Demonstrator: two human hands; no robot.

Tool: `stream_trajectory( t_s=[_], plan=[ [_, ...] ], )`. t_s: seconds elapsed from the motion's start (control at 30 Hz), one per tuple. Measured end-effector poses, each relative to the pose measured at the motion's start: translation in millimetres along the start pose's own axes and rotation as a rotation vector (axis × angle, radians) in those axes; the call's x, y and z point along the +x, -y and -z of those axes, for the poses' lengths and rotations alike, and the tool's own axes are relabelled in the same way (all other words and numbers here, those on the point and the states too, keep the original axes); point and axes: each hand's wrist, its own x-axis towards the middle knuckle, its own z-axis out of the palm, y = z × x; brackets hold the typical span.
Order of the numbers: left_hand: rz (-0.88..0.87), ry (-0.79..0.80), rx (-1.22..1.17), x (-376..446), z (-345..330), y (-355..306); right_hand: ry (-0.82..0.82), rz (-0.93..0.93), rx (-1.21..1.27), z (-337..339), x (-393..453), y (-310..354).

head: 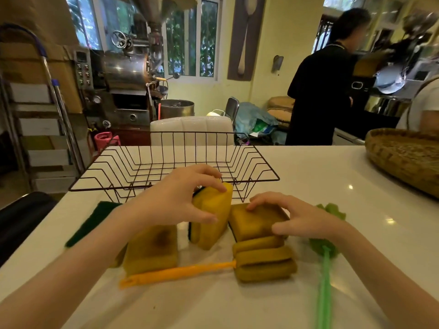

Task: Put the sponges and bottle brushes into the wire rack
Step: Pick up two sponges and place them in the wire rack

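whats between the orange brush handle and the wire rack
In the head view, yellow sponges lie between the orange brush handle and wire rack; the left hand grips one.

I have a single view, from a wide-angle camera on the person's head, looking forward and down across the white worktop (pixel 308 186). It sits close over both forearms, with the wire rack (pixel 174 167) near the centre. The upper frame takes in the room beyond, bent by the lens.

Left hand (pixel 180 198) fingers pinched closed; right hand (pixel 294 214) fingers curled, palm down, forearms extended.
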Motion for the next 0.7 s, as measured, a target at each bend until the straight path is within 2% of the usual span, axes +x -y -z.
stream_trajectory(
  t_s=[0.13,0.27,0.47,0.7],
  plan=[
    [-0.002,-0.007,0.005,1,-3,1,0.016,0.03,-0.05,-2,2,-6],
    [0.007,-0.004,0.002,1,-3,2,-0.114,0.073,-0.101,-3,2,-8],
    [0.023,-0.011,-0.045,2,-3,7,-0.281,-0.006,0.076,18,-12,-10],
    [0.029,-0.121,-0.314,0,17,9,-0.274,-0.016,0.425,23,-15,-3]
  ],
)
